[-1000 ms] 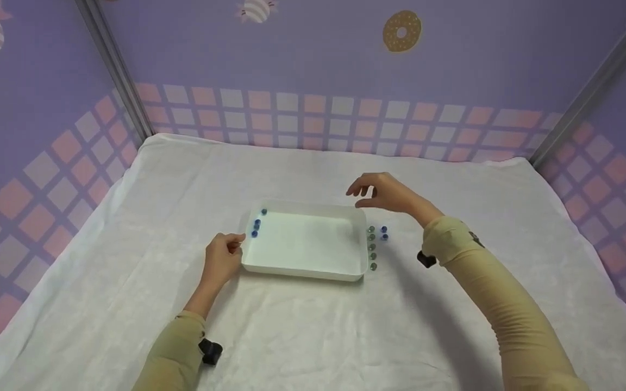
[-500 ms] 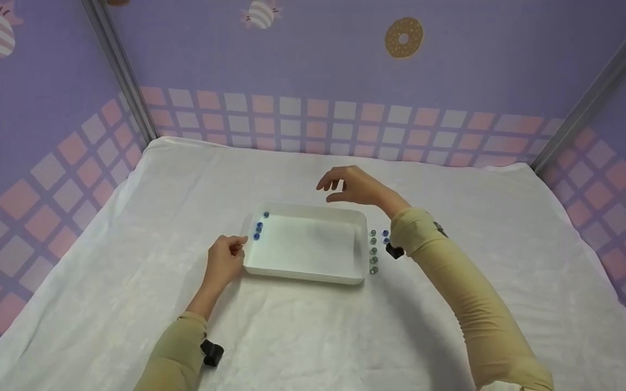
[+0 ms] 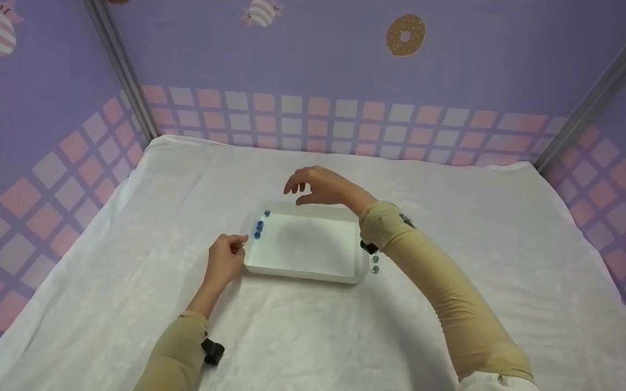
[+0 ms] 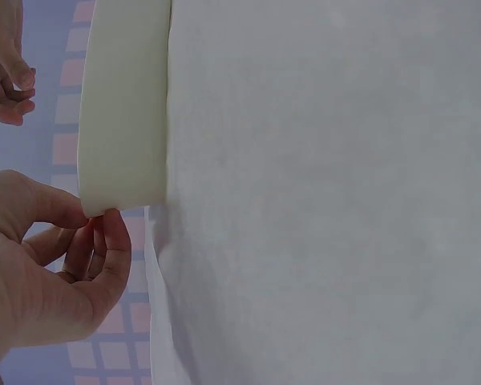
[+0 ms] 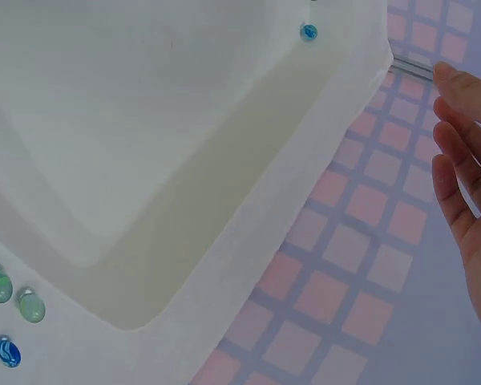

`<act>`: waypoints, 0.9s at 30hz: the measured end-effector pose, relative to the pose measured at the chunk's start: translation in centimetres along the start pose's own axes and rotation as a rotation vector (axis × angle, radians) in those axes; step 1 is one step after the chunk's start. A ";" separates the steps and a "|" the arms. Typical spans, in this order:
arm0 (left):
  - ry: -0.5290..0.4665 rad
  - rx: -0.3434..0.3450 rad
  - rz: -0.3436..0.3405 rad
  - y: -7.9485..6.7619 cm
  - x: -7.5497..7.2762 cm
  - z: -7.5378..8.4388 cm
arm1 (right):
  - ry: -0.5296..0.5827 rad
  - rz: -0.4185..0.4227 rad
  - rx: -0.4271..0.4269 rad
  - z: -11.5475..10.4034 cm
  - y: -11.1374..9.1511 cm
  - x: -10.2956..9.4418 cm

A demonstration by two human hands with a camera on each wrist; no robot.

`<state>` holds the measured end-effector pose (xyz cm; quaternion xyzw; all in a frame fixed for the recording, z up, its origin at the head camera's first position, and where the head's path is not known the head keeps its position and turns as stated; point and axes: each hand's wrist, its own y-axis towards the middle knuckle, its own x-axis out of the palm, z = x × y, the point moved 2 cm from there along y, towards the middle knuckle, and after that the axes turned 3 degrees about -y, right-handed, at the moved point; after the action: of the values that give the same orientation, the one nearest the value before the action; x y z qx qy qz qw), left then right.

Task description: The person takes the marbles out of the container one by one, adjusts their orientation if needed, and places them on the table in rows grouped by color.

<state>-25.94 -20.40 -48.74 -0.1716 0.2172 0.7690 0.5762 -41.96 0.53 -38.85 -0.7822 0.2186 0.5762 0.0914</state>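
A white rectangular tray (image 3: 302,275) lies on the cloth. My left hand (image 3: 226,259) holds its left side; in the left wrist view the thumb and curled fingers (image 4: 116,249) pinch the tray's rim at the end wall. Inside, along the left wall, sit several blue marbles (image 3: 259,228). My right hand (image 3: 321,186) hovers over the far rim with loosely bent fingers and nothing between them, as the right wrist view also shows. Green marbles (image 3: 375,264) stand in a line just outside the tray's right side, partly hidden by the right forearm. A blue marble (image 5: 8,351) lies beside them.
White cloth (image 3: 302,336) covers the table. Purple walls (image 3: 318,54) with pink and white squares enclose the back and sides, with grey metal posts (image 3: 123,70) at the corners. Black devices (image 3: 213,352) are strapped to both wrists.
My right hand has moved left from near the tray's right far corner to over its far rim, and its forearm now covers some marbles. The left hand keeps its place at the tray.
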 end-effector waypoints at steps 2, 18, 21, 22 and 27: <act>-0.001 0.009 0.005 -0.1 0.0 0.0 | -0.026 -0.021 0.000 -0.3 0.5 0.4; 0.002 0.014 0.037 -0.1 -0.1 -0.1 | -0.382 -0.023 -0.026 -1.4 4.0 3.9; -0.002 0.008 0.035 -0.2 -0.1 -0.1 | -0.419 -0.021 -0.045 -1.4 4.4 4.7; -0.003 0.006 0.034 -0.2 0.0 -0.2 | -0.432 -0.023 -0.050 -1.4 4.5 4.9; -0.007 0.020 0.033 -0.1 -0.1 -0.1 | -0.516 -0.046 -0.062 -1.6 5.0 6.1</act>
<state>-25.81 -20.49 -48.83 -0.1596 0.2258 0.7767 0.5659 -41.33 -5.95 -43.50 -0.6164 0.1525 0.7610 0.1330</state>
